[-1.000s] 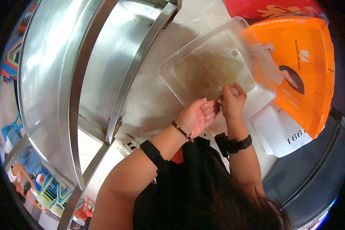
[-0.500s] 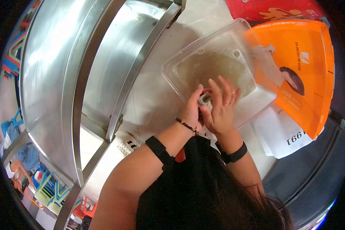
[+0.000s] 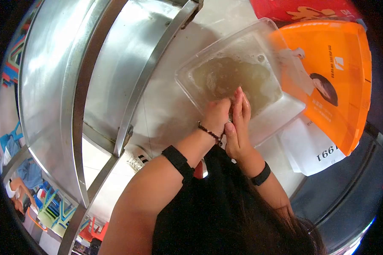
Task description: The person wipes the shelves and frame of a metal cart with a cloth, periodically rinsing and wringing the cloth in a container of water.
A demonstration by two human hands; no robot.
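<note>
Where tub point(image 3: 242, 40) sits, seemingly wet floor point(image 3: 166, 114), steelwork point(image 3: 115, 63).

left hand point(image 3: 217, 114) has a dark beaded bracelet point(image 3: 209, 132) at the wrist, plus a black band point(image 3: 177, 160) further up the arm; right hand point(image 3: 238, 129) gets a black wristband point(image 3: 261, 174); black top point(image 3: 200, 208); dark hair point(image 3: 264, 229)

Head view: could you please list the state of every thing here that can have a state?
Tub, uncovered, partly filled.
Water, cloudy, with foam at the edge.
Left hand, curled over the tub's near side; anything inside it is hidden.
Right hand, fingers straight, pressed against the left hand.
Orange board, lying flat beside the tub.
</note>
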